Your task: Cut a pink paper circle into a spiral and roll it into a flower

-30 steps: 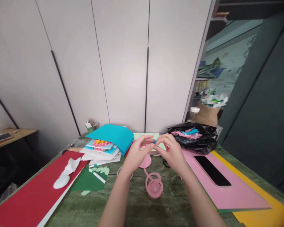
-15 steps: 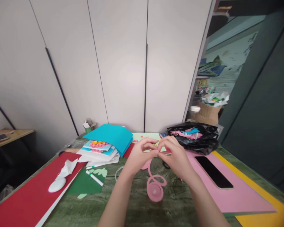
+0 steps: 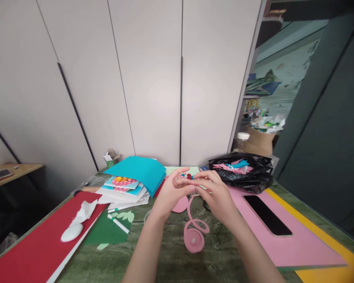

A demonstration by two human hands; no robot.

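Note:
A pink paper spiral strip (image 3: 194,239) dangles in front of me over the green table, its wide coil lowest and its narrow band rising to my fingertips. My left hand (image 3: 173,191) and my right hand (image 3: 214,191) meet at the strip's upper end, thumbs and fingers pinched close together. The bit of paper between the fingertips is mostly hidden. Just behind and below the hands lies a round pink paper piece (image 3: 180,204). Partly covered by my left forearm is a clear ring-shaped item (image 3: 147,215).
Left: red sheet (image 3: 44,236) with a white oval lump (image 3: 72,232), green paper (image 3: 106,230) with a white pen (image 3: 118,223), and stacked cards under blue paper (image 3: 138,169). Right: phone (image 3: 267,214) on pink paper (image 3: 301,249), black bag (image 3: 253,177) with scraps. Cabinets stand behind.
My fingers have shifted and straightened around the strip's end, the left index finger lifting. More of the round pink piece shows, and small red beads show behind the hands.

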